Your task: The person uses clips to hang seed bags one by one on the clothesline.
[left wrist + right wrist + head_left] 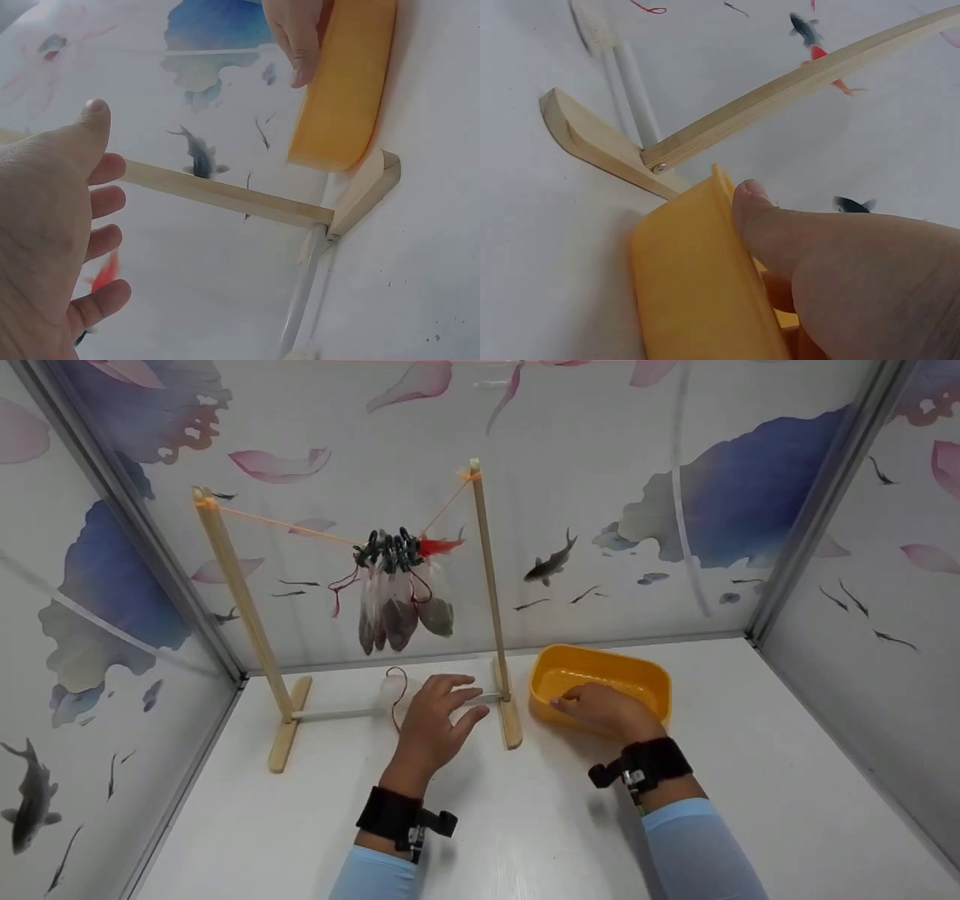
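My left hand [435, 720] is held above the table in front of a wooden stand [489, 577], its fingers apart and holding nothing. Near its fingers is a pale, see-through shape with a red cord [397, 697], too blurred to identify. My right hand [607, 709] reaches over the near side of a yellow plastic basket [652, 671]. Its thumb [757, 217] lies close to the rim, while the other fingers dip partly hidden inside; nothing shows between them. Several small pouches [401, 622] hang bunched by dark rings [390, 549] from the stand's sagging orange string [285, 525].
The stand's left post [244, 607] rises from a wooden foot [289, 727], joined to the right foot [510, 724] by a white rod [334, 714]. Walls printed with fish and petals enclose the white tabletop [517, 825]. The basket stands right of the stand.
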Motion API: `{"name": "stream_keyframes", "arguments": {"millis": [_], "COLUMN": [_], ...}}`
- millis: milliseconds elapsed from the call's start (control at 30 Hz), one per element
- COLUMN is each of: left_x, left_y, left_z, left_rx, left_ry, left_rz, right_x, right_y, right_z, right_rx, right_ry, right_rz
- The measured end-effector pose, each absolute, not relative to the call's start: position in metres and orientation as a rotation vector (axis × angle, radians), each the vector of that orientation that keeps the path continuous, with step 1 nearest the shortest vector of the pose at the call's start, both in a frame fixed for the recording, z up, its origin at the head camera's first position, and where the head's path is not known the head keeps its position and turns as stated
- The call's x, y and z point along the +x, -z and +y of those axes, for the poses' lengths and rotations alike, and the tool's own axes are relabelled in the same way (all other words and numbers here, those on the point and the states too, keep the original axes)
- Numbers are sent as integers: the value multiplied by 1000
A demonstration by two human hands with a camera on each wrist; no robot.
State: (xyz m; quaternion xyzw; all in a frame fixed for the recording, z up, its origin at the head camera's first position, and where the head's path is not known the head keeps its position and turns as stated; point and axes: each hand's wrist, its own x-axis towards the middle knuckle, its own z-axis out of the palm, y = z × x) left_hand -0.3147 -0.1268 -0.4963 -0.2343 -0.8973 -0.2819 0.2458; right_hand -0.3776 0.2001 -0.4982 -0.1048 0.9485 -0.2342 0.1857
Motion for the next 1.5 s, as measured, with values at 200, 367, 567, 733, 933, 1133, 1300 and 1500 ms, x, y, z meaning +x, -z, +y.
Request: {"name": "stream_keyframes", "arguments": {"millis": [200, 367, 567, 733, 933, 1133, 1300, 1500], "left_x": [-310, -307, -301, -296, -288, -285, -285, -284], "left_y": [499, 500, 504, 507, 508, 508, 506, 501], "left_z": [-120, -115, -103, -87, -72, -66, -65, -66], "left_rx": [-653, -668, -742, -801, -888, -965, -909, -699], "left_ry": [811, 816, 818, 808, 797, 738, 717, 755], "left_rz": [-2480, -2482, -2551, -2652, -2723, -2735, -2711, -2579], "right_x": [-371, -366, -363, -367, -372, -377, -377, -368], "right_y": [503, 504, 507, 505, 500, 495, 486, 473], "right_z": [204, 208, 211, 212, 219, 223, 219, 189], "right_rx": [-245, -191, -79, -90, -61, -62, -112, -247], "right_ry": [671, 757, 840, 879, 979, 1123, 1411, 1777], "right_rz": [2641, 2662, 2686, 2703, 2699, 2730, 2696, 2545]}}
